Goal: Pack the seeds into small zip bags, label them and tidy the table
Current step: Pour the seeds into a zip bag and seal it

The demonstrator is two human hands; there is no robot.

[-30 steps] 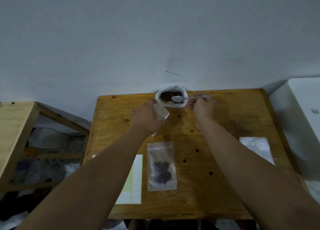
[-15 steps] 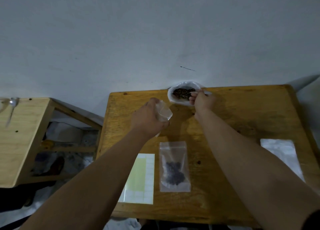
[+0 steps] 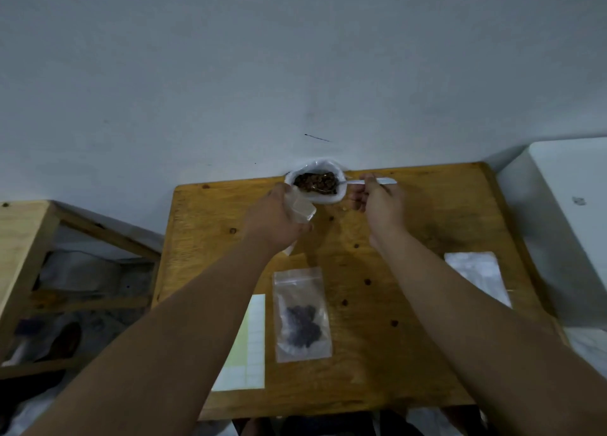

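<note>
A white plastic bag of brown seeds (image 3: 316,182) stands at the far edge of the wooden table (image 3: 410,353). My left hand (image 3: 274,220) grips a small empty zip bag (image 3: 300,207) just left of it, its mouth held up towards the seeds. My right hand (image 3: 377,202) pinches a spoon (image 3: 384,181) by its handle, and the spoon's bowl lies among the seeds. A filled zip bag with dark seeds (image 3: 302,315) lies flat near the middle of the table. Beside it, a sheet of labels (image 3: 249,347) is partly hidden by my left forearm.
A stack of empty zip bags (image 3: 476,273) lies at the table's right side. A white appliance (image 3: 565,212) stands to the right of the table, and a wooden frame (image 3: 29,238) to the left. The wall runs right behind the seed bag.
My right hand has drawn back a little to the right, so the spoon handle shows again with its bowl in the seeds. The left hand keeps the empty bag in place.
</note>
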